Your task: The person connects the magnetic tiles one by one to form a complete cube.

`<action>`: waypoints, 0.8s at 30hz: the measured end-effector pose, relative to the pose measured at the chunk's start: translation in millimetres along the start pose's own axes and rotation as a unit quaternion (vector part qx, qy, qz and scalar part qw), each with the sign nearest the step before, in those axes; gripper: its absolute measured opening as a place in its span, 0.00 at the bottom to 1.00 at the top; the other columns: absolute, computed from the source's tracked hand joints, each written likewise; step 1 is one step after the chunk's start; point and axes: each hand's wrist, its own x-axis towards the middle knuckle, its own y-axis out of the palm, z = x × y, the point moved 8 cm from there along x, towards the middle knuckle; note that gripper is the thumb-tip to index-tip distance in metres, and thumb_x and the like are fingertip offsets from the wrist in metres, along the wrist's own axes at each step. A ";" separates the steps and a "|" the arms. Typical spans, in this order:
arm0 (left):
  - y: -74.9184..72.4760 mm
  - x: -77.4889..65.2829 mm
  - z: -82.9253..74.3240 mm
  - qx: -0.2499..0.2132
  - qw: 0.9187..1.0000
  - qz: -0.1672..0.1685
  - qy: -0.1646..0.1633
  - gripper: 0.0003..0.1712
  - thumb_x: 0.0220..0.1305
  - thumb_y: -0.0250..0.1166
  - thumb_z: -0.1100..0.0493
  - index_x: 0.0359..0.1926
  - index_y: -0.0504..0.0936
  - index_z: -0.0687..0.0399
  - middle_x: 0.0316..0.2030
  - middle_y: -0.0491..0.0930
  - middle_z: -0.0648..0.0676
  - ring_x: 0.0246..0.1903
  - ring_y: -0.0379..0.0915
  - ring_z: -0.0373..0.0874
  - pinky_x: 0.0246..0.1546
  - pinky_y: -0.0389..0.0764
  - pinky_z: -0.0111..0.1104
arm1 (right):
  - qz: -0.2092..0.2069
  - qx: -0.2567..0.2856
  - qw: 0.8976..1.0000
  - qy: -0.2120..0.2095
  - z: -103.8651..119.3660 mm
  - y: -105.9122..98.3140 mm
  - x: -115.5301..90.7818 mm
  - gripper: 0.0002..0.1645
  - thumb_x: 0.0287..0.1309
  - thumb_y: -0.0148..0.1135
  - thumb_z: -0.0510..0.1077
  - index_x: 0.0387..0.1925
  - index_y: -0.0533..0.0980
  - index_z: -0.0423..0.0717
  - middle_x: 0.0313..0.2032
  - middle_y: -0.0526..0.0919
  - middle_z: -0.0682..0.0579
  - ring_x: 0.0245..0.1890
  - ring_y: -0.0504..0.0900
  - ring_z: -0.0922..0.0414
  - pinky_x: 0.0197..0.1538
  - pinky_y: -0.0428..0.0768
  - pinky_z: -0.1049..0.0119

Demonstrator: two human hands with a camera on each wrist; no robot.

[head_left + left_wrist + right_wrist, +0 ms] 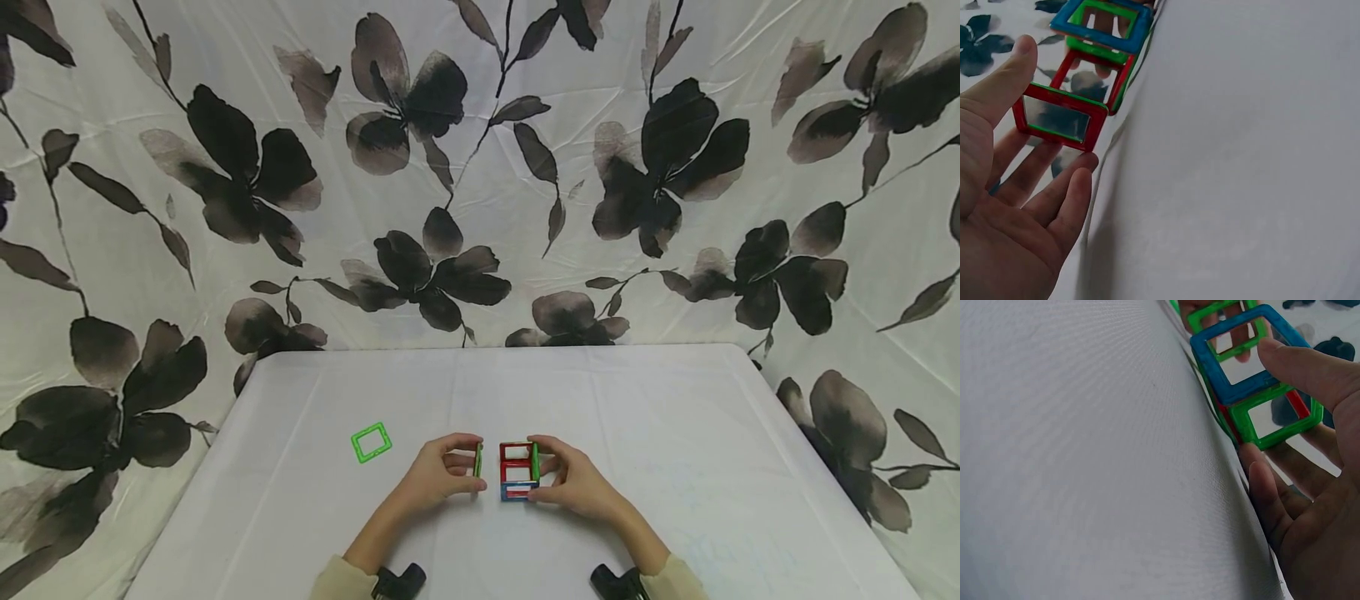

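Note:
My left hand (442,471) pinches a small upright frame tile (477,460) between thumb and fingers. Its face towards the palm is red with green edges (1054,95); from the right wrist its other side looks green (1196,322). Across a narrow gap, my right hand (573,479) grips a little open structure of frame tiles. That structure has red tiles (516,464), a blue tile (1210,365) standing at its near side, and a green tile (1291,432) on its right, against the fingers. Off to the left, a loose green square tile (377,455) lies flat.
A white-covered table (675,433) carries the tiles. Behind it hangs a pale cloth (525,208) printed with dark flowers. Black wrist straps with camera mounts (400,582) sit at both wrists, close above the table's near part.

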 end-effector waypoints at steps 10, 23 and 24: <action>14.1 2.6 -1.4 -0.050 0.999 0.017 0.010 0.39 0.47 0.78 0.64 0.61 0.73 0.65 0.57 0.73 0.65 0.51 0.77 0.56 0.49 0.78 0.42 | 0.004 -0.001 1.000 -0.004 0.5 0.4 0.6 0.48 0.47 0.77 0.43 0.67 0.64 0.41 0.57 0.75 0.42 0.39 0.80 0.53 0.32 0.79 0.67; 23.6 5.3 -5.2 -0.077 0.997 0.022 0.020 0.39 0.48 0.77 0.66 0.61 0.72 0.65 0.56 0.73 0.65 0.51 0.77 0.59 0.46 0.79 0.38 | 0.002 -0.009 1.000 -0.010 0.8 0.4 0.2 0.48 0.46 0.78 0.43 0.67 0.65 0.40 0.57 0.76 0.43 0.40 0.80 0.52 0.32 0.78 0.67; 24.5 4.5 -5.2 -0.076 0.997 0.021 0.019 0.38 0.47 0.77 0.66 0.61 0.73 0.65 0.56 0.74 0.65 0.50 0.77 0.58 0.45 0.80 0.38 | 0.005 -0.009 1.000 -0.009 0.8 1.3 0.1 0.48 0.46 0.78 0.43 0.67 0.65 0.40 0.57 0.76 0.43 0.40 0.80 0.52 0.33 0.79 0.67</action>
